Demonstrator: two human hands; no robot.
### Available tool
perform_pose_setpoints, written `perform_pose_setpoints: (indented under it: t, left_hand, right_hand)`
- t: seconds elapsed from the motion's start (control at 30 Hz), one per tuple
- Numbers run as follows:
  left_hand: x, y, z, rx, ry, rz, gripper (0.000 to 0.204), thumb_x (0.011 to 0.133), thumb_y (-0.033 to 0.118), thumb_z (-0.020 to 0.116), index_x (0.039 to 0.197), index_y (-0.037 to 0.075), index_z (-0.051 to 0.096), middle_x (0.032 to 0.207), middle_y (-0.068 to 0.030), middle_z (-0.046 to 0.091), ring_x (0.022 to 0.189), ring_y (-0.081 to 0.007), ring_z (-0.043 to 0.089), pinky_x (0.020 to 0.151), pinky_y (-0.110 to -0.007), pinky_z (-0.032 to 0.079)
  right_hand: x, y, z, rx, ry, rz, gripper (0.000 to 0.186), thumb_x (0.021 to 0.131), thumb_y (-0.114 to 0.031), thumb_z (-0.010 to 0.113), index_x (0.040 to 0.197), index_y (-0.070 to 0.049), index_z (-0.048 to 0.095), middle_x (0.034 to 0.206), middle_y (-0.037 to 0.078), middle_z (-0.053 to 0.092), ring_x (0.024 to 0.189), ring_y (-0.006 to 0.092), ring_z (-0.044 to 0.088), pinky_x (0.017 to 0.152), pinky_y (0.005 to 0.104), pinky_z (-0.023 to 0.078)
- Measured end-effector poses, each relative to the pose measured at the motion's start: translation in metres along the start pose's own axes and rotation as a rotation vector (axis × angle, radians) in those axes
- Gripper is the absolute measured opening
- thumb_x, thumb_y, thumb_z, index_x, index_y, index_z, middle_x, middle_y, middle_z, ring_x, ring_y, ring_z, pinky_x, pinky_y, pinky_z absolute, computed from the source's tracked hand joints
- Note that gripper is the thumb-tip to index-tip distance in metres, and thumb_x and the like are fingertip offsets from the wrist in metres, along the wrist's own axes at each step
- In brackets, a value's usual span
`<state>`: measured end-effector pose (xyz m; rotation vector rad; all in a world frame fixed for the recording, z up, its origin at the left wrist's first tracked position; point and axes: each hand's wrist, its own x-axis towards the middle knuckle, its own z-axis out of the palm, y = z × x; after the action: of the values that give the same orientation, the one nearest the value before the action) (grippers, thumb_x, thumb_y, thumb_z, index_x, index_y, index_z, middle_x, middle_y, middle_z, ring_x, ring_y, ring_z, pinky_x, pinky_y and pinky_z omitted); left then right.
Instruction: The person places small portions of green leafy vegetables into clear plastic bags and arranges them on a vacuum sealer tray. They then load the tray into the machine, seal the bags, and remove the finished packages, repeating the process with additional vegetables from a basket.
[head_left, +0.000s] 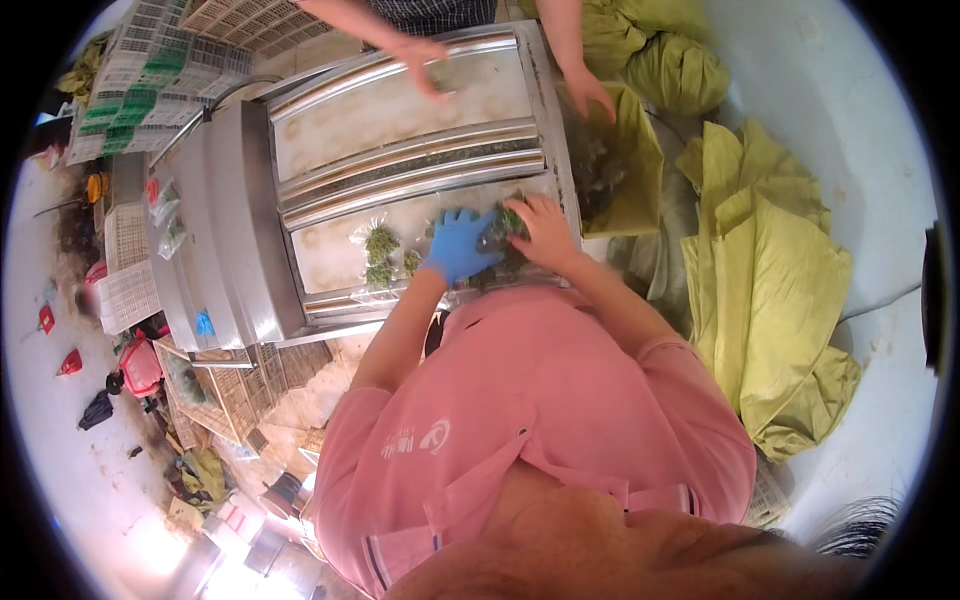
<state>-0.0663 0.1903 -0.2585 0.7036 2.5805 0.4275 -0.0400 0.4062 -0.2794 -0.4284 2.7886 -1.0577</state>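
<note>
My left hand (462, 245), in a blue glove, lies with fingers spread over the clear bags of greens at the near edge of a steel sealing machine (235, 215). Beside it, my bare right hand (545, 235) curls its fingers and thumb around a clear bag of dark green leaves (512, 218). Left of the glove, another clear bag of greens (380, 245) lies flat on the pale plate. My palms hide part of the bags beneath them.
Across the machine, a co-worker's blurred hand (425, 65) hovers over the far plate; their other hand (590, 92) is at a yellow bin (640, 175) holding dark bags. Yellow-green sacks (770, 290) lie at right. Plastic crates (130, 270) stand at left.
</note>
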Motion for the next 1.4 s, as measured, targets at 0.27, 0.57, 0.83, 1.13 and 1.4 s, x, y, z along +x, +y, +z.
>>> perform_pose_setpoints:
  t: [0.27,0.57,0.83,1.13,1.4]
  left_hand:
    - [-0.069,-0.038,-0.041,-0.509,0.328,-0.217,0.086,0.065,0.039,0.086,0.137,0.012,0.048,0.134,-0.0172,0.049,0.119,-0.0377,0.051,0.097,-0.047,0.049]
    - [-0.122,-0.102,-0.010,-0.141,-0.080,-0.603,0.155,0.045,0.052,0.094,0.154,0.005,-0.006,0.148,-0.0308,0.025,0.126,-0.0438,0.047,0.103,-0.044,0.045]
    - [-0.054,-0.034,0.005,-0.159,-0.011,-0.292,0.134,0.057,0.041,0.090,0.154,0.007,0.004,0.149,-0.0230,0.031,0.119,-0.0395,0.055,0.089,-0.046,0.054]
    - [0.053,0.023,0.005,-0.238,0.070,0.085,0.099,0.071,0.018,0.077,0.153,0.017,0.021,0.149,-0.0197,0.035,0.117,-0.0398,0.056,0.089,-0.046,0.053]
    - [0.130,0.100,0.004,-0.329,0.200,0.323,0.077,0.079,0.025,0.073,0.145,0.011,0.036,0.146,-0.0200,0.039,0.121,-0.0397,0.052,0.099,-0.045,0.046]
  right_hand:
    - [-0.050,-0.014,-0.052,0.210,0.065,0.273,0.080,0.069,-0.029,0.082,0.139,-0.014,0.044,0.132,0.017,0.047,0.122,0.0368,0.048,0.103,0.0444,0.042]
    - [-0.047,-0.031,-0.029,-0.125,-0.188,0.413,0.123,0.057,-0.050,0.087,0.155,-0.023,0.018,0.153,0.024,0.023,0.113,0.0418,0.056,0.085,0.0451,0.054]
    - [-0.034,-0.034,-0.022,-0.194,-0.213,0.463,0.128,0.053,-0.053,0.087,0.155,-0.028,0.013,0.157,0.023,0.017,0.114,0.0410,0.058,0.081,0.0431,0.055]
    - [-0.060,0.021,-0.028,0.154,0.178,0.729,0.122,0.056,-0.042,0.090,0.153,-0.020,0.020,0.151,0.019,0.029,0.127,0.0367,0.048,0.096,0.0440,0.048]
    - [-0.064,0.149,0.006,0.604,0.677,0.911,0.091,0.079,-0.026,0.078,0.151,-0.004,0.026,0.142,0.021,0.044,0.127,0.0304,0.047,0.103,0.0375,0.041]
